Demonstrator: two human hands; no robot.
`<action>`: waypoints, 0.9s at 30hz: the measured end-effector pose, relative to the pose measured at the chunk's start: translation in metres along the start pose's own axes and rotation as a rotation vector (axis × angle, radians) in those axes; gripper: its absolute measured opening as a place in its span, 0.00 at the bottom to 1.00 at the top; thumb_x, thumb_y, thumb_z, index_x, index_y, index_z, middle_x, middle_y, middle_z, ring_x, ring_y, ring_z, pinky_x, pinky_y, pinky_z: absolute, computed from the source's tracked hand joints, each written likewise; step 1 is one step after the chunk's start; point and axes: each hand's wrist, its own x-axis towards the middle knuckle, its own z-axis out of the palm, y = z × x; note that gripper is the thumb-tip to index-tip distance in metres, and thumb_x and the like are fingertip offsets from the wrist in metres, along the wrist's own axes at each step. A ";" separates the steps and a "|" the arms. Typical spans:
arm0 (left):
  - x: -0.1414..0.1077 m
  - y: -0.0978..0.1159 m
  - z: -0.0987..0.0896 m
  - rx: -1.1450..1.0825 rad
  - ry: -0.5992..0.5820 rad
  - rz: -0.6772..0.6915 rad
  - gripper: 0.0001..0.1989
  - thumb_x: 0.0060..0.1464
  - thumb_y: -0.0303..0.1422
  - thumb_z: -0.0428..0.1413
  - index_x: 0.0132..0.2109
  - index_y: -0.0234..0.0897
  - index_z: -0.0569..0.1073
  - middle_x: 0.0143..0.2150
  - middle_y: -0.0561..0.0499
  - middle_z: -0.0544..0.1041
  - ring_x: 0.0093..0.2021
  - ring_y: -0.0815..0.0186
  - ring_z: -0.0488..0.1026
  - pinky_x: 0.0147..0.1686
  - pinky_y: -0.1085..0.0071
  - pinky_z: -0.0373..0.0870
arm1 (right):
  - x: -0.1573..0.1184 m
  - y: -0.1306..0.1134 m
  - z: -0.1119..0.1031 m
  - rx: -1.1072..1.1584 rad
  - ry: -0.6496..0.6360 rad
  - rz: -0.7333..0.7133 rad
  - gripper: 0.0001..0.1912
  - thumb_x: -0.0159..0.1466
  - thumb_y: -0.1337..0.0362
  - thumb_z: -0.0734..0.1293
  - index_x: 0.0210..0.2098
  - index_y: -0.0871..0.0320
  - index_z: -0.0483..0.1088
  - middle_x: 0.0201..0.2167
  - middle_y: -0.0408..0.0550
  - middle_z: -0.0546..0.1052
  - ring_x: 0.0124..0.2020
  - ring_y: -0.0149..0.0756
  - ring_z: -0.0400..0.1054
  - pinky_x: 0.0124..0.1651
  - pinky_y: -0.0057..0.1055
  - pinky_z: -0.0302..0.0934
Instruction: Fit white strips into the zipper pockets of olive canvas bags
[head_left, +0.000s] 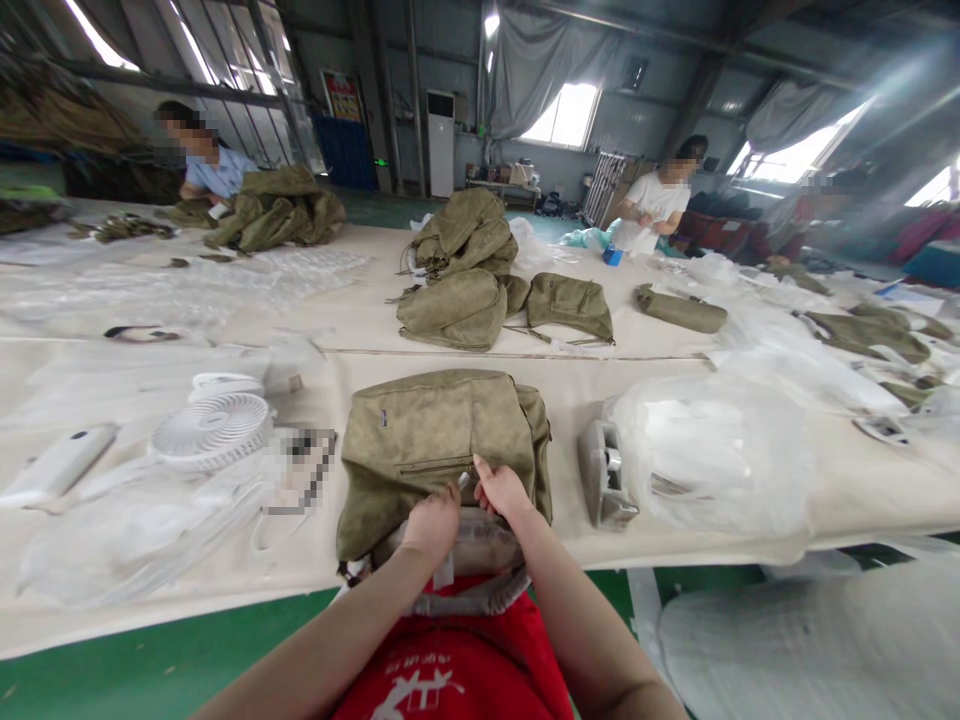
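Observation:
An olive-green backpack (431, 420) lies on the near table in front of me, its zipped pocket facing up. My left hand (433, 522) is closed over the bag's lower part, just below the zipper (435, 467). At its fingertips is a small white piece (464, 481), too small to identify. Beside it, my right hand (501, 490) is closed with the thumb raised; whatever its fingers hold is hidden. A padded grey-brown strap (472, 597) hangs at the table edge against my red shirt, and a white tag (444, 570) shows below my left hand.
Left of the bag lie a white fan (214, 430) and plastic film (127, 530). To the right are a tape dispenser (606, 475) and a plastic bag bundle (712, 455). More olive bags (457, 305) sit across the table. Co-workers stand beyond.

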 end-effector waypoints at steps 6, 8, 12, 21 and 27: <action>0.001 0.002 0.007 -0.061 0.005 -0.010 0.21 0.57 0.19 0.40 0.56 0.23 0.65 0.41 0.31 0.75 0.40 0.54 0.76 0.36 0.62 0.73 | 0.003 -0.008 0.003 -0.222 0.001 -0.103 0.28 0.61 0.49 0.61 0.10 0.56 0.65 0.11 0.47 0.69 0.13 0.31 0.63 0.22 0.27 0.54; 0.002 0.000 0.007 -0.204 -0.010 -0.062 0.20 0.57 0.19 0.40 0.53 0.25 0.67 0.41 0.32 0.75 0.41 0.53 0.76 0.38 0.60 0.71 | 0.005 -0.001 0.006 -0.149 -0.026 -0.148 0.21 0.58 0.54 0.64 0.13 0.57 0.67 0.13 0.45 0.71 0.14 0.31 0.63 0.21 0.27 0.53; 0.007 -0.007 0.006 -0.418 -0.035 -0.171 0.15 0.59 0.23 0.40 0.46 0.29 0.69 0.38 0.35 0.76 0.39 0.53 0.76 0.38 0.61 0.68 | 0.004 0.016 0.016 0.103 0.025 -0.198 0.14 0.58 0.58 0.63 0.19 0.57 0.68 0.15 0.42 0.70 0.14 0.30 0.62 0.20 0.25 0.53; 0.020 -0.019 0.011 -1.431 -0.203 -0.432 0.11 0.59 0.29 0.47 0.27 0.37 0.62 0.20 0.58 0.60 0.19 0.72 0.59 0.22 0.76 0.52 | -0.008 0.046 0.054 0.418 0.198 -0.272 0.15 0.56 0.54 0.63 0.19 0.57 0.66 0.14 0.39 0.65 0.17 0.29 0.57 0.21 0.26 0.51; 0.016 -0.038 0.013 -1.997 -0.621 -0.403 0.09 0.56 0.21 0.45 0.30 0.33 0.64 0.17 0.62 0.51 0.14 0.78 0.45 0.16 0.80 0.47 | -0.006 0.050 0.071 0.714 0.109 -0.131 0.17 0.52 0.49 0.67 0.23 0.58 0.71 0.14 0.38 0.65 0.16 0.28 0.53 0.21 0.26 0.48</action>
